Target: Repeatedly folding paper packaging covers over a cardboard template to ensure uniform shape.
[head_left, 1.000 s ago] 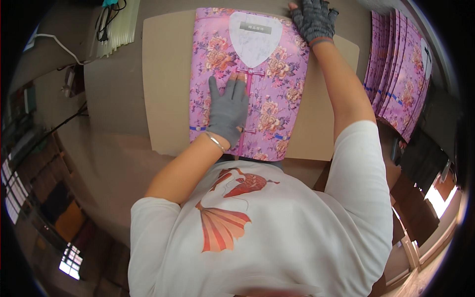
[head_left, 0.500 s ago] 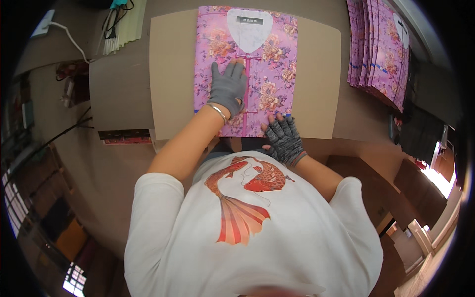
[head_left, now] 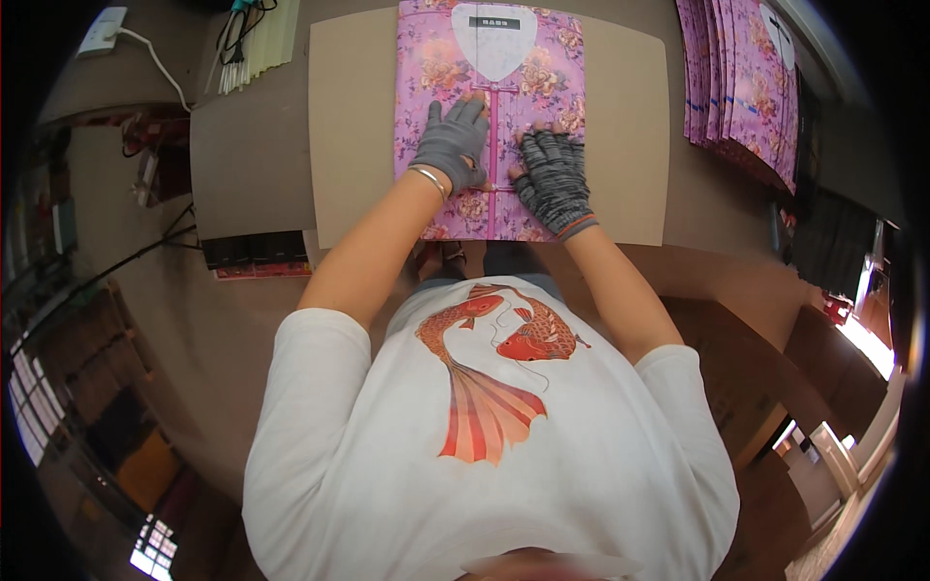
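Observation:
A folded pink-purple floral garment [head_left: 552,82] lies flat, with a pink frog-button strip down its middle and a white tapered neck insert [head_left: 492,56] at its far end. Beneath it is a tan board [head_left: 625,155]. My left hand [head_left: 452,145], in a plain grey glove with bare fingertips, rests on the garment left of the strip, fingers spread. My right hand [head_left: 554,182], in a mottled dark grey fingerless glove, lies flat on its right half, fingers stretched forward. Neither hand grips anything. The garment's near edge reaches the board's near edge.
A stack of similar folded floral garments [head_left: 741,97] stands at the far right. Off to the far left are a white socket with a cable [head_left: 102,32] and a bundle of pale yellow strips [head_left: 271,44]. A grey-brown board [head_left: 247,169] lies left of the tan one.
My right hand has moved forward from the garment's near right edge onto its right half. My left hand remains on the left half. The whole view has shifted slightly.

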A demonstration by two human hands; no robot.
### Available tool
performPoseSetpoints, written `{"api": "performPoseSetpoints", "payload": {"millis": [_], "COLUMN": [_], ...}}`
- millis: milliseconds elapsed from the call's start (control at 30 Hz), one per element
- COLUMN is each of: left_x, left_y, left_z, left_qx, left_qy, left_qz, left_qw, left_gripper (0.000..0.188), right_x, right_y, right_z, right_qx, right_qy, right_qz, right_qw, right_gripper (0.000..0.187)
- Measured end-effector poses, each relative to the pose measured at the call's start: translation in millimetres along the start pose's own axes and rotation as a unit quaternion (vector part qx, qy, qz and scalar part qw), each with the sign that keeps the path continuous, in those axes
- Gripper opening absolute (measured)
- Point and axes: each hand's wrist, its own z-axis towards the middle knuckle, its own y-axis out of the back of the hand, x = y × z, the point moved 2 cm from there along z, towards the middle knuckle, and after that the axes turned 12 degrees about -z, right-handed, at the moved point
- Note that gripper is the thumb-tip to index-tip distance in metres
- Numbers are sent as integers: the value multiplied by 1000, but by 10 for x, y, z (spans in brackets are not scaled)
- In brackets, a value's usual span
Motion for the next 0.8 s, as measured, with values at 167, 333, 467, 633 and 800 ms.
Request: {"api": "performPoseSetpoints", "payload": {"millis": [167,333,467,633,800], "left_x": [132,460,925,1166,1244], "left_y": [-106,-217,-70,198,417], "left_z": [51,15,190,639,1133], "left_qx": [7,-113,-289,-299,-288], "left_qy": [-1,-172,-136,-112,-117], "left_qz": [-2,-162,2,47,55], "left_qw": [1000,965,948,947,949], "left_gripper": [115,109,93,89,93], "right_x": [176,283,285,286,257], "right_y": [-55,66,-37,-57,-44], "right_z": [235,581,538,548,562], "right_qx": [18,91,83,82,86], "right_qy": [22,-38,-27,-15,-18], "right_qz": [11,-25,-20,6,10], "right_qw": [1000,995,996,997,996], "right_gripper": [67,67,68,72,71]}}
